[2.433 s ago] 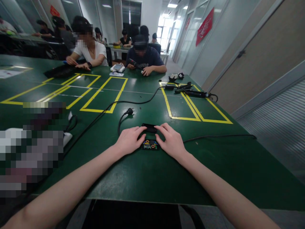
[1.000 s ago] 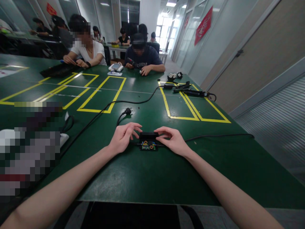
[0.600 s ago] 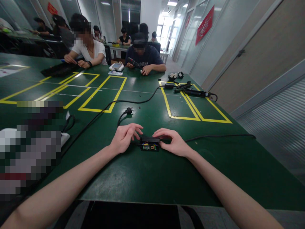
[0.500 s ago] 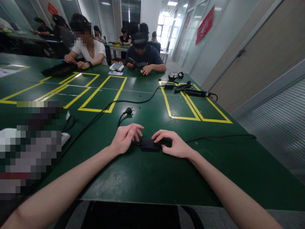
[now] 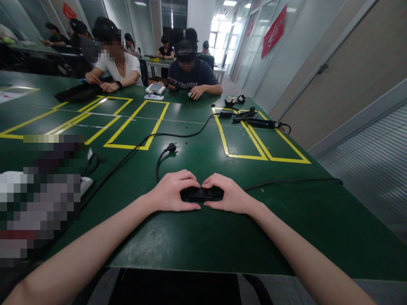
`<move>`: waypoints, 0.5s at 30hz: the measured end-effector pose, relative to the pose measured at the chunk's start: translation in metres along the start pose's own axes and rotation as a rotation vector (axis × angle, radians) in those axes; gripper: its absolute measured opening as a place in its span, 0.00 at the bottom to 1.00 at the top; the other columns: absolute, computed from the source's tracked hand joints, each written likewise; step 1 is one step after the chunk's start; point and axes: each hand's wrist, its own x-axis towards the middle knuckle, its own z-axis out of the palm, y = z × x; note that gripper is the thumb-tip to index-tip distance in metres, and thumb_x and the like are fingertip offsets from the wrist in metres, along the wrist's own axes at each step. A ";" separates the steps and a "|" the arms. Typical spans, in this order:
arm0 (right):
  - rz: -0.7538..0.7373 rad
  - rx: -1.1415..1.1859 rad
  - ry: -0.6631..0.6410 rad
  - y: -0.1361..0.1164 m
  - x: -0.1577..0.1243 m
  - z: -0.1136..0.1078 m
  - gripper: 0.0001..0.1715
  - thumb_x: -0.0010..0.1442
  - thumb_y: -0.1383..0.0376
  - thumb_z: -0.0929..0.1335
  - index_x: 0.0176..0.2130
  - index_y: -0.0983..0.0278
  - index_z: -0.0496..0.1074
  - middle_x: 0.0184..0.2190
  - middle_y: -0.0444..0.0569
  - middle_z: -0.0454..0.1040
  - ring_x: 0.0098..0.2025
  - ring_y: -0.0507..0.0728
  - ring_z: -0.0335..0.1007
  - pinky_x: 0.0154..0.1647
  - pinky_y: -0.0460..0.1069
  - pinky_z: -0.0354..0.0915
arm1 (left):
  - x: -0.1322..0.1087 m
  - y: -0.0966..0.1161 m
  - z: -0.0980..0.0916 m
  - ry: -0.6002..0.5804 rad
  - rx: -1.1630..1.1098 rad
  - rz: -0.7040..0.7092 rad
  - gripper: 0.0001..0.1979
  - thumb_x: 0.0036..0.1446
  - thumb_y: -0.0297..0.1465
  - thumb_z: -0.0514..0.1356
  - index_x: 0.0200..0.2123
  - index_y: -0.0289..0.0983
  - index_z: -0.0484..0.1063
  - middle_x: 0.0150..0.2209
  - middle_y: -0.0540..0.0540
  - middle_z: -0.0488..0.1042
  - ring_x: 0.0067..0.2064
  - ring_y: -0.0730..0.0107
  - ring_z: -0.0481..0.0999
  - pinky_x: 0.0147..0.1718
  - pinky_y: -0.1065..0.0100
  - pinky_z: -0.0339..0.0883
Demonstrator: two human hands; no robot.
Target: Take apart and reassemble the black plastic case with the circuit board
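A black power adapter lies on the green table directly in front of me. My left hand is closed around its left end, fingers along the far side and thumb along the near side. Around the right end, my right hand is closed in the same way, its fingertips close to those of the left. The fingers hide parts of the adapter's ends. From behind my left hand a short cord curves up to a black plug. Another black cable runs from my right hand toward the table's right edge.
A long black cable crosses the table to a small black box beside dark tools. Yellow tape outlines mark the tabletop. Two people sit across, near a white device. Blurred items occupy the left side.
My left hand has moved right and closed around the adapter's left end. The right hand's thumb has come forward along the near side.
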 end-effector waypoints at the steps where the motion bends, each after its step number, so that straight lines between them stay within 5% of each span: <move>1: 0.007 -0.022 0.007 -0.001 0.000 0.000 0.18 0.55 0.65 0.77 0.45 0.60 0.72 0.43 0.51 0.79 0.44 0.61 0.76 0.47 0.55 0.71 | 0.000 -0.001 0.000 -0.039 0.021 -0.018 0.22 0.56 0.45 0.70 0.48 0.37 0.77 0.43 0.42 0.81 0.43 0.60 0.80 0.42 0.64 0.73; 7: 0.033 -0.139 0.009 -0.007 0.003 -0.001 0.12 0.65 0.62 0.71 0.49 0.62 0.73 0.44 0.54 0.80 0.43 0.62 0.76 0.47 0.57 0.70 | 0.000 -0.004 0.003 -0.079 0.131 -0.125 0.20 0.57 0.32 0.65 0.53 0.39 0.76 0.44 0.45 0.82 0.42 0.61 0.79 0.41 0.64 0.71; 15: -0.034 -0.280 0.016 -0.001 0.003 0.003 0.15 0.64 0.62 0.73 0.50 0.63 0.74 0.42 0.55 0.80 0.41 0.62 0.74 0.42 0.56 0.68 | 0.002 -0.003 0.007 -0.069 0.280 -0.104 0.17 0.58 0.32 0.65 0.51 0.37 0.77 0.36 0.45 0.80 0.37 0.63 0.77 0.40 0.64 0.67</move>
